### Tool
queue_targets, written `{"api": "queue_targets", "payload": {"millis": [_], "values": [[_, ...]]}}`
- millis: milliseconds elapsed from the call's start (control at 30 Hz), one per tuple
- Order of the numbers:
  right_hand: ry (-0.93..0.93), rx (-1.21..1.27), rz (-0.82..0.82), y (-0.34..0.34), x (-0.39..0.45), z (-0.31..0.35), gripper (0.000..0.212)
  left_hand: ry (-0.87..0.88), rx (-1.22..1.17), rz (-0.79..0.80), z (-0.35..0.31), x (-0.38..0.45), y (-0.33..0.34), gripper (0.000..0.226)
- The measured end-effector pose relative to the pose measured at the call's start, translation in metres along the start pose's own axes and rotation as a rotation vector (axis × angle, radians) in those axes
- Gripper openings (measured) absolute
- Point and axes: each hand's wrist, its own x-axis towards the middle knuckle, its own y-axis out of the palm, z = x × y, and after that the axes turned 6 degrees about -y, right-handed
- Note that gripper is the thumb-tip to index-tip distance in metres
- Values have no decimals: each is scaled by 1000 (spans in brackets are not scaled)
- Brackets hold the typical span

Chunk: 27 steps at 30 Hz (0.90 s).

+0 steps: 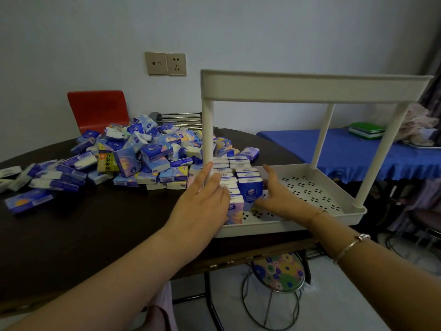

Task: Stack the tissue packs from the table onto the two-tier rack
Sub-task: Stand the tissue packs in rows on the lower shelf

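A white two-tier rack (315,88) stands at the dark table's right end, its perforated lower tray (307,192) holding two rows of upright tissue packs (241,170) at its left side. My left hand (202,199) lies with straight fingers against the front pack (235,211) of the left row. My right hand (274,194) presses its fingers against the blue front pack (250,189) of the right row from the right. A big loose pile of blue and white tissue packs (143,151) covers the table left of the rack. The upper tier's inside is hidden.
The dark table (83,230) has a red chair back (97,111) behind it. A blue-covered table (346,149) with green boxes (367,130) and cloth stands to the right. A floral stool (278,273) sits under the table edge. Wall sockets (165,63) are behind.
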Motion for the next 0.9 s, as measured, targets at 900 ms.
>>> {"api": "queue_targets", "payload": {"millis": [900], "values": [[-78, -382, -213, -3, -38, 28, 42, 7, -52, -110, 4, -13, -2, 56]]}}
